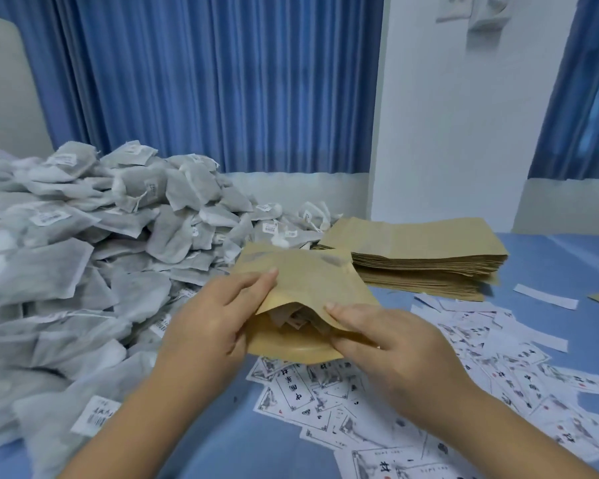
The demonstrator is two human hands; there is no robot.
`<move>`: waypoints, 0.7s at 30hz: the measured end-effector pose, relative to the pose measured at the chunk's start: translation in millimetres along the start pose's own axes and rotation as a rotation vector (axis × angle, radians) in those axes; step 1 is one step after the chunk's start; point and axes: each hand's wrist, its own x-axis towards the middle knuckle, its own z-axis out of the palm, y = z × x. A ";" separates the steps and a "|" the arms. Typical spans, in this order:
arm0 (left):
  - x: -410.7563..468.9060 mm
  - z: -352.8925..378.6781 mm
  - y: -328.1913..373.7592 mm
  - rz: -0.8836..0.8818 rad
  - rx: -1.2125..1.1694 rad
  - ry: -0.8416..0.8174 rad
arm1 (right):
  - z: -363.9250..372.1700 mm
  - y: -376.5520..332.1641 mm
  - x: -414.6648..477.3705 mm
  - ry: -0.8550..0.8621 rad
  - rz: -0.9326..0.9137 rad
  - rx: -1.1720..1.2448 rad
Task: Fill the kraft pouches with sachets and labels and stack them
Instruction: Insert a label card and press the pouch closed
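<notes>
A person holds one kraft pouch [308, 281] up over the middle of the blue cloth [222, 437], with its mouth pulled open toward them. The left hand [218, 319] grips the left side of the pouch, thumb on top and fingers curled under it. The right hand [388, 344] pinches the right edge of the mouth, thumb on top. Inside the open mouth I can see pale sachets tucked in. A big heap of grey sachets [83, 236] covers the whole left side of the cloth, up to the far edge. A flat stack of empty kraft pouches [422, 257] sits near the far right, just beside the heap. White labels [360, 402] with black writing lie spread over the near right part, under and beside the hands. Blue curtains [204, 81] hang behind it all
</notes>
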 end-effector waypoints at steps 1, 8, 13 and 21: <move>-6.7 -1.4 -1.8 -0.004 0.048 -0.019 | 1.2 -2.0 -0.2 -0.023 -0.022 0.012; -22.0 -6.2 4.3 -0.026 0.268 -0.282 | 6.0 -3.4 -7.2 -0.224 -0.164 0.085; -19.6 10.4 13.0 0.122 0.116 -0.510 | -1.2 -2.9 -9.7 -0.381 -0.066 0.171; -43.4 27.5 -2.0 0.091 0.034 -0.716 | -5.4 1.4 -24.7 -0.525 0.246 0.400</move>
